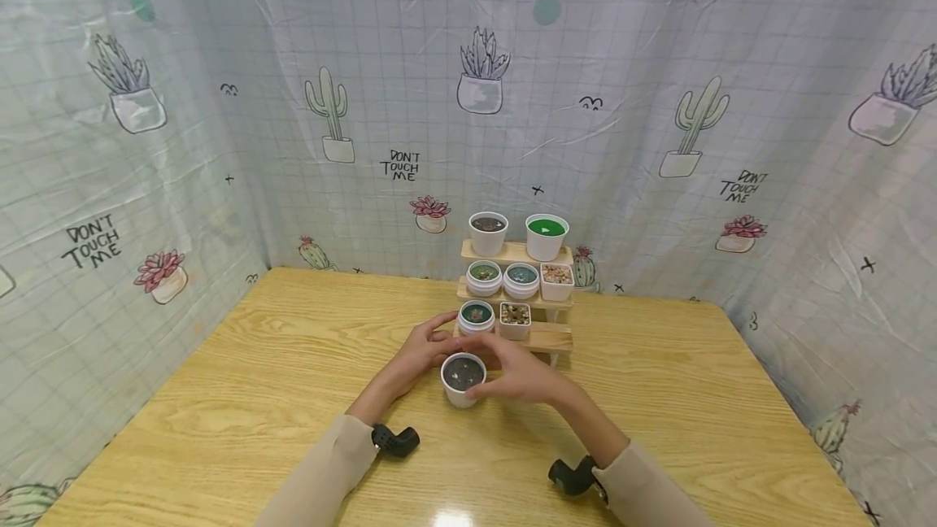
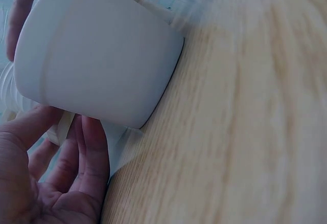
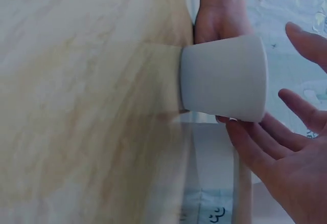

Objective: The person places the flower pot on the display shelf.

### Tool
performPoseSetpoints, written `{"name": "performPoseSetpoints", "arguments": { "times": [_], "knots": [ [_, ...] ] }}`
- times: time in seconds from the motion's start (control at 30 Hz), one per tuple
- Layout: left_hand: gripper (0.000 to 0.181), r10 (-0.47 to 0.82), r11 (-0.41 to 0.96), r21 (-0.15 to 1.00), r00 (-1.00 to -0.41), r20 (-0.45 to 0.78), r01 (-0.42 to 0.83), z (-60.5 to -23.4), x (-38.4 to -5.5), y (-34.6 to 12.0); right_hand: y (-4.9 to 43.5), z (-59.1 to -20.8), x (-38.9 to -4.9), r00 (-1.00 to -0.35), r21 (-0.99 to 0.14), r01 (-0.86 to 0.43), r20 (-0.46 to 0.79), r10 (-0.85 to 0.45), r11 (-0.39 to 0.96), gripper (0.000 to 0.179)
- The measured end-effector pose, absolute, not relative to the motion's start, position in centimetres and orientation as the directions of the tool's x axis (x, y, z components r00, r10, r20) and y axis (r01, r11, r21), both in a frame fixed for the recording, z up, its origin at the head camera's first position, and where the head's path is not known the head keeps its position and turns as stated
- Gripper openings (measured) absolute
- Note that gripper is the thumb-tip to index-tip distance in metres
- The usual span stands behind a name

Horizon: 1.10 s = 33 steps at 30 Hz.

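A white tapered pot (image 1: 459,395) with dark grey filling stands on the table in front of a small stepped wooden shelf (image 1: 545,337). My right hand (image 1: 516,370) curves round this pot, its thumb on the near right rim and its fingers across the far side. Behind and left of the pot is my left hand (image 1: 420,352), with relaxed fingers reaching along the shelf's left end beside a round white pot (image 1: 477,332). In the left wrist view, the tapered pot (image 2: 102,55) covers part of the left thumb. Its base (image 3: 185,78) meets the tabletop in the right wrist view.
On the bottom step sits a square pot of pebbles (image 1: 516,320). Two round pots and another square pot (image 1: 556,283) fill the middle step. The top step bears a dark-filled pot (image 1: 488,236) and a green-filled pot (image 1: 546,237). A printed curtain (image 1: 410,104) surrounds the table.
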<state>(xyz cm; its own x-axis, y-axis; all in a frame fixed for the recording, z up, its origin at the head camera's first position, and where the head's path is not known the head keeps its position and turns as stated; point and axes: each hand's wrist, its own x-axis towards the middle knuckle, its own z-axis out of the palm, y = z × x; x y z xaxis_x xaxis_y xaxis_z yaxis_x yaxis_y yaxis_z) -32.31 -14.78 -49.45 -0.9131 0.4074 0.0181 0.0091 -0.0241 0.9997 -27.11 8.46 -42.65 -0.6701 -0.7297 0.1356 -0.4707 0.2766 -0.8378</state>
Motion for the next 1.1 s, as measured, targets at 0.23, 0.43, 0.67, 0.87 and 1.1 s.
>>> {"name": "performPoseSetpoints", "arguments": {
  "times": [0.23, 0.43, 0.67, 0.87, 1.1],
  "knots": [
    [0.067, 0.388, -0.021, 1.000, -0.922, 0.010, 0.002, -49.4, -32.2, -14.7, 8.0, -43.2, -27.1, -0.688, -0.824, -0.460, 0.096, -0.719, 0.330, 0.068],
    [0.066, 0.398, -0.022, 1.000, -0.917, 0.017, 0.009, -49.4, -32.3, -14.7, 7.9, -43.1, -26.9, -0.707, -0.826, -0.433, 0.063, -0.704, 0.361, 0.062],
    [0.067, 0.401, -0.021, 1.000, -0.916, 0.020, 0.012, -49.4, -32.3, -14.7, 7.8, -43.2, -26.8, -0.666, -0.784, -0.481, 0.035, -0.745, 0.393, 0.078],
    [0.070, 0.403, -0.028, 1.000, -0.915, 0.020, 0.009, -49.5, -32.4, -14.6, 7.7, -43.4, -26.6, -0.666, -0.769, -0.500, 0.049, -0.744, 0.397, 0.081],
    [0.072, 0.408, -0.032, 0.999, -0.912, 0.028, 0.017, -49.7, -32.7, -14.6, 7.6, -44.0, -26.9, -0.640, -0.771, -0.499, 0.020, -0.768, 0.396, 0.081]
  ]
}}
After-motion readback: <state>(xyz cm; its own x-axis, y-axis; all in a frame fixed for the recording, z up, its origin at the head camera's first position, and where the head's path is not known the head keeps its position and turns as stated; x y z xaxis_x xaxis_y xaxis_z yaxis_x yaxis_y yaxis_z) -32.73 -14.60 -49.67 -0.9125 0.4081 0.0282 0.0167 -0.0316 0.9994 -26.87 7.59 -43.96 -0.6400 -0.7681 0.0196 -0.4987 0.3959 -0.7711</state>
